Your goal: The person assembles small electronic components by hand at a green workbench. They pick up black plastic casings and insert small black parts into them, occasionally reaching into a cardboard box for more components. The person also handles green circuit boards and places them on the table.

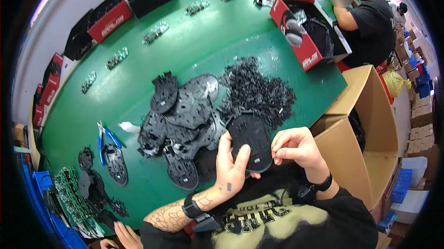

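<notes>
My left hand (232,168) grips a black oval plastic shell (249,135), thumb on its face and fingers behind it. The shell is tilted up over the table's near edge and has a small white label low on it. Beside the shell's lower right edge, my right hand (298,147) is closed in a pinch; what its fingertips hold, if anything, is too small to make out. Left of the held shell lies a heap of similar black shells (185,108). Just beyond it spreads a pile of small black plastic parts (254,87).
Blue-handled cutters (108,139) and a loose shell (116,164) lie left. Green circuit boards (71,193) are stacked near another person's hand (126,236). A line of boards (156,32) crosses the far table. A red box (305,31) and open cardboard box (354,135) stand right.
</notes>
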### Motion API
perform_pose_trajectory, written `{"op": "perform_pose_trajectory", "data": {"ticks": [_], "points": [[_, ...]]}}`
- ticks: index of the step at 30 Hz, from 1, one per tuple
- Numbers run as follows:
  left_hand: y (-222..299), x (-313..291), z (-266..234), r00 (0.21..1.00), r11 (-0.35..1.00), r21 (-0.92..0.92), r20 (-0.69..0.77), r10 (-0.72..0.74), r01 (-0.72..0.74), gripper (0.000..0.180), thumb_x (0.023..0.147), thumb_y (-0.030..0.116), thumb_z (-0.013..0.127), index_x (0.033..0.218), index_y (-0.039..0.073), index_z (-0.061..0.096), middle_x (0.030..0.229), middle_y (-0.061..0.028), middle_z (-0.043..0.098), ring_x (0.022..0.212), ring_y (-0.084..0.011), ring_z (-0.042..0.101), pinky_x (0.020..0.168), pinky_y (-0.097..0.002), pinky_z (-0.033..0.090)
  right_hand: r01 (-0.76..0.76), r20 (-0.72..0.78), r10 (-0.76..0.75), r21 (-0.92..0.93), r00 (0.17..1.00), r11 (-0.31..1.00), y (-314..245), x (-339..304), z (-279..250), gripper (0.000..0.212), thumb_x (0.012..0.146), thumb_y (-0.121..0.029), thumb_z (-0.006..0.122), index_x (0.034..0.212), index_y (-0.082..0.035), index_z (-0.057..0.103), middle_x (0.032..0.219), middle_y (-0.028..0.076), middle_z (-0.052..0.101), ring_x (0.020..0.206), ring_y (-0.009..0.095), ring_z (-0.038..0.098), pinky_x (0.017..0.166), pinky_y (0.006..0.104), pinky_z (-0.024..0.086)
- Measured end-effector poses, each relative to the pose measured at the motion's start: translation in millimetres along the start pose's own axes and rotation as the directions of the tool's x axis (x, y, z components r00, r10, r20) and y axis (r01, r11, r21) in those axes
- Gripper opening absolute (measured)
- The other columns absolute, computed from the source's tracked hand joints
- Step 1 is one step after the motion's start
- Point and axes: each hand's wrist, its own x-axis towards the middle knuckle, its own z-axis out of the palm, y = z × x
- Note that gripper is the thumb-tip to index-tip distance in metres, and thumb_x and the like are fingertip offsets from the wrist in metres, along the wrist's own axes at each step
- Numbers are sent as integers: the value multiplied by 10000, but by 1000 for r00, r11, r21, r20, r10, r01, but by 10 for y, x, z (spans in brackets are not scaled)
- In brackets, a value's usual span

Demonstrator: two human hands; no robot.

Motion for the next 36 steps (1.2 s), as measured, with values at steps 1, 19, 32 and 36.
{"op": "perform_pose_trajectory", "data": {"ticks": [1,19,32,36], "points": [[2,-2,-8,1000,1000,0,4,-12,12,434,996,173,469,1337,36,238,939,-124,631,597,-132,623,467,-234,516,-22,-1,22,10,1000,1000,25,-37,0,121,811,63,682,931,44,672,899,128,674,786,168,674,619,245,538],[-34,-28,11,1000,992,124,-5,3,-2,438,979,138,475,1321,11,231,960,-138,647,655,-132,646,490,-240,547,283,91,-349,-785,933,551,-123,-35,125,145,734,5,749,869,-28,708,870,77,643,774,174,629,648,272,509],[-54,-42,-2,1000,970,243,14,-1,-3,450,968,130,484,1321,-7,239,899,-121,654,619,-125,638,484,-244,545,284,145,-326,-855,934,434,-82,-72,162,140,759,10,726,850,-20,623,883,77,573,732,191,597,623,288,506],[-48,-44,27,999,966,258,-9,33,-30,455,962,116,484,1321,-14,237,867,-110,652,588,-119,625,469,-245,536,283,145,-325,-855,935,434,-59,-71,185,150,771,24,707,844,2,578,893,87,548,746,194,600,623,292,521]]}}
